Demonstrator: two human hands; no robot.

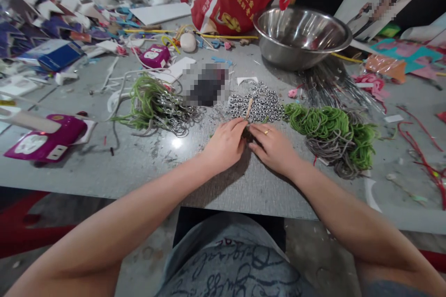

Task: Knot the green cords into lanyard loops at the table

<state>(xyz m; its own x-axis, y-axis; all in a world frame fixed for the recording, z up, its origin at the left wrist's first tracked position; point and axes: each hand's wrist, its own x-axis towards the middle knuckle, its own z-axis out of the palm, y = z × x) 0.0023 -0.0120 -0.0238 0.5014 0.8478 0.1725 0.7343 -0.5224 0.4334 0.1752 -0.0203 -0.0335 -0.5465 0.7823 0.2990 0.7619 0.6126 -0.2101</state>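
Observation:
My left hand (226, 144) and my right hand (273, 146) meet at the table's middle, fingertips nearly touching. A thin wooden stick (249, 107) stands up from the closed fingers of my left hand. My right hand, with a ring on one finger, has its fingers bent around a small dark thing between the hands, mostly hidden. Just beyond my fingertips lies a patch of loose silver beads (266, 102). On the right rests a bundle of green cords (320, 120) and grey cords (329, 146). To the left is another green cord bundle (146, 100) with silver beads on it.
A steel bowl (299, 51) stands at the back right beside a red bag (226, 0). Purple devices (49, 141) sit on the left, one with a white stick-like part. Paper scraps (42, 14) pile up at the far left. Red cords (414, 148) lie far right.

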